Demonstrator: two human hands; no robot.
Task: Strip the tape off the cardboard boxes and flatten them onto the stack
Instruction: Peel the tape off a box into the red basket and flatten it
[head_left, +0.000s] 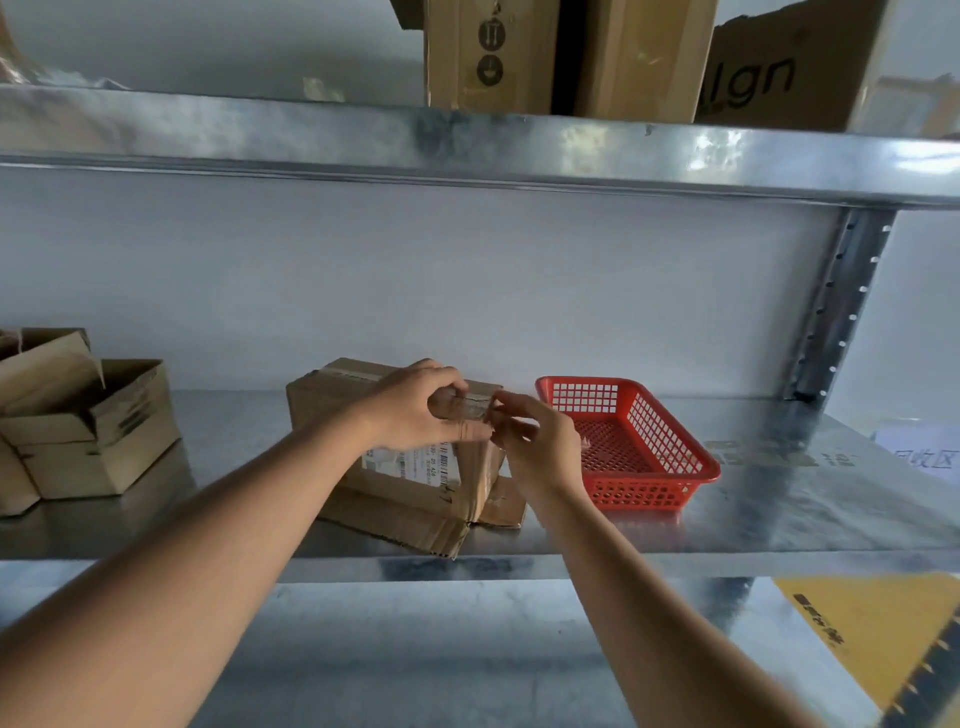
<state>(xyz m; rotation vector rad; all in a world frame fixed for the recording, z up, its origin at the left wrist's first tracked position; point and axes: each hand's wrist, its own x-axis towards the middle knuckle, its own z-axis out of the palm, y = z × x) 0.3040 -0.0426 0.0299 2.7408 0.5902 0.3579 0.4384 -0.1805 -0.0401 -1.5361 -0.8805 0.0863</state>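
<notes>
Both bare forearms are extended forward and upward from the lower corners of the view, converging over the middle of the shelf (779, 499). The left hand (415, 410) is held palm down with its fingers curled and its thumb drawn toward the fingertips in a pinch. The right hand (537, 441) is raised just beside it, fingers bent and pinched toward the left hand's fingertips. The two hands are nearly touching at the fingertips.
</notes>
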